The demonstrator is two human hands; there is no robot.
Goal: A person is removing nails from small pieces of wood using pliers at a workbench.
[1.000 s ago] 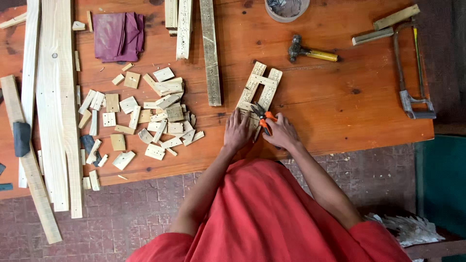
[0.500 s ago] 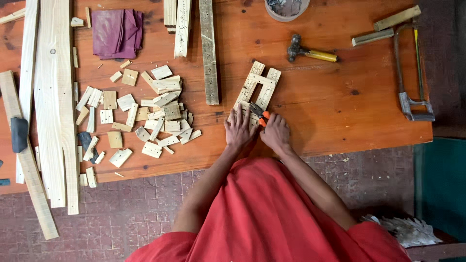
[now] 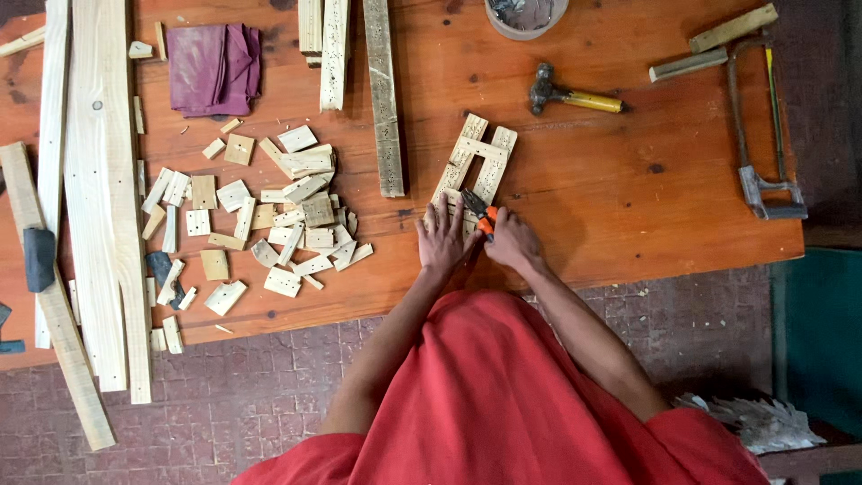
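Taking the small pale wooden ladder-like frame (image 3: 473, 171) as the landmark: far to its left, long pale wooden planks (image 3: 99, 198) lie lengthwise along the edge of the reddish-brown wooden desk (image 3: 628, 207), with a dark grey block (image 3: 39, 259) resting on one slat. Nearer, still well left of the frame, a crumpled purple cloth (image 3: 214, 69) lies up the desk, and below it a scatter of small pale wooden offcuts (image 3: 269, 220) spreads out. Just left of the frame a long narrow wooden strip (image 3: 384, 99) lies lengthwise, and it stands between the offcuts and the frame.

The frame lies tilted, its near end under the hands. The left hand (image 3: 443, 238) is spread flat, fingers apart, pressing on the frame's near left end. The right hand (image 3: 510, 241), just beside it, is closed around the orange handles of a pair of dark-jawed pliers (image 3: 479, 212), whose nose lies on the frame's near part.

Up and to the right of the frame, apart from it, lies a hammer with a yellow handle and dark head (image 3: 570, 95); a round grey container (image 3: 525, 16) sits at the top edge. Far right lie two short wooden sticks (image 3: 714, 45) and a metal hacksaw (image 3: 763, 135).
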